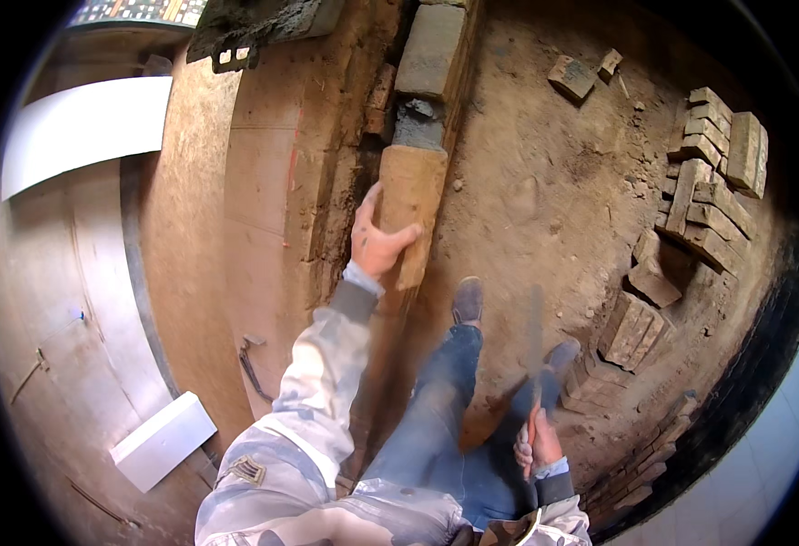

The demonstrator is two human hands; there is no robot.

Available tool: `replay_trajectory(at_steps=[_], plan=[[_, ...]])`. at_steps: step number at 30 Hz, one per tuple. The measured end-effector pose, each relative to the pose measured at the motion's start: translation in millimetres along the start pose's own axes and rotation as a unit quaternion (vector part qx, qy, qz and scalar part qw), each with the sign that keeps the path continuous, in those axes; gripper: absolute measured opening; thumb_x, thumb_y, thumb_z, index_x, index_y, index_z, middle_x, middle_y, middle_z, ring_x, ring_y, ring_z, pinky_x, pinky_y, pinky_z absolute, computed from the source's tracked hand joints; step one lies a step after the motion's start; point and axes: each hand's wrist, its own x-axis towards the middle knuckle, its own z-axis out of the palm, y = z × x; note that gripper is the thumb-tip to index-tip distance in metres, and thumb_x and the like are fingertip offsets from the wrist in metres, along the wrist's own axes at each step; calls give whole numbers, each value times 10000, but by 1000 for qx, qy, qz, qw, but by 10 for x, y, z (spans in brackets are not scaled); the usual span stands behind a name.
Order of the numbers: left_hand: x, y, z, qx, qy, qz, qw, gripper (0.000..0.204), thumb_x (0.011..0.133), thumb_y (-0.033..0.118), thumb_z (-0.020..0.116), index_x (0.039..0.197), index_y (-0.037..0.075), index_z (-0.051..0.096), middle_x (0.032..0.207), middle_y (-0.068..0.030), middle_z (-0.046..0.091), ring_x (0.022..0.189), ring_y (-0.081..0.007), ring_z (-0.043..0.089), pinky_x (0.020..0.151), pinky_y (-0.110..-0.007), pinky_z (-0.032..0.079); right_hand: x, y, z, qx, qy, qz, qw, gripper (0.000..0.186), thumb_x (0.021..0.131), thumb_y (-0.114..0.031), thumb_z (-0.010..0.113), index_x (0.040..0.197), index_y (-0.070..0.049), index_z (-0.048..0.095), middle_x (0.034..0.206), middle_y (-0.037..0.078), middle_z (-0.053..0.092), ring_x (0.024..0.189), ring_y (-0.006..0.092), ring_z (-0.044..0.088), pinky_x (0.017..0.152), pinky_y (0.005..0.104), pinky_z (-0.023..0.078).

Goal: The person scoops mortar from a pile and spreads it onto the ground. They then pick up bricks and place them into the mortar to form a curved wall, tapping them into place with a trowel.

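My left hand (376, 238) grips a tan brick (410, 177) at its left side. The brick lies in line along a low course, just below a patch of grey mortar (417, 127) and a greyer brick (428, 50). My right hand (538, 439) is closed around the reddish handle of a long, thin grey tool (536, 341), blurred and held upright in the picture over the dirt by my right leg.
Stacked bricks (709, 209) line the right side; loose bricks (570, 77) lie on the dirt (518, 173). At left are boards (263, 164), a white sheet (85, 132), a white block (162, 437) and metal rods. A mortar-covered tray (263, 23) sits at top.
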Motion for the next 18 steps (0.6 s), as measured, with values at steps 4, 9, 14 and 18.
replay_trajectory(at_steps=[4, 9, 14, 18], plan=[[567, -217, 252, 192, 81, 35, 977, 1009, 634, 332, 899, 1491, 78, 431, 1369, -219, 516, 1285, -391, 483, 1108, -460, 402, 81, 119, 96, 88, 16, 21, 996, 665, 993, -717, 369, 701, -125, 450, 454, 23, 353, 315, 155, 311, 321, 291, 294], [1026, -313, 503, 256, 120, 39, 959, 997, 631, 358, 907, 1481, 119, 445, 1352, -206, 501, 1268, -415, 455, 1074, -505, 403, 60, 125, 86, 28, 62, 10, 998, 670, 993, -702, 403, 692, -106, 460, 460, 33, 374, 317, 161, 355, 313, 298, 302], [1215, -286, 504, 271, 120, 52, 953, 988, 666, 413, 900, 1468, 41, 461, 1377, -246, 522, 1282, -413, 454, 1108, -489, 358, 96, 147, 101, 3, 78, 26, 997, 702, 1005, -673, 421, 628, -83, 473, 459, 60, 418, 331, 184, 408, 323, 313, 343], [1289, -328, 550, 271, 127, 65, 952, 973, 677, 441, 892, 1457, 37, 473, 1383, -246, 524, 1292, -413, 444, 1124, -497, 319, 260, 128, 312, 29, 68, 46, 996, 640, 992, -680, 445, 720, -101, 466, 463, 38, 372, 319, 164, 364, 312, 294, 296]])
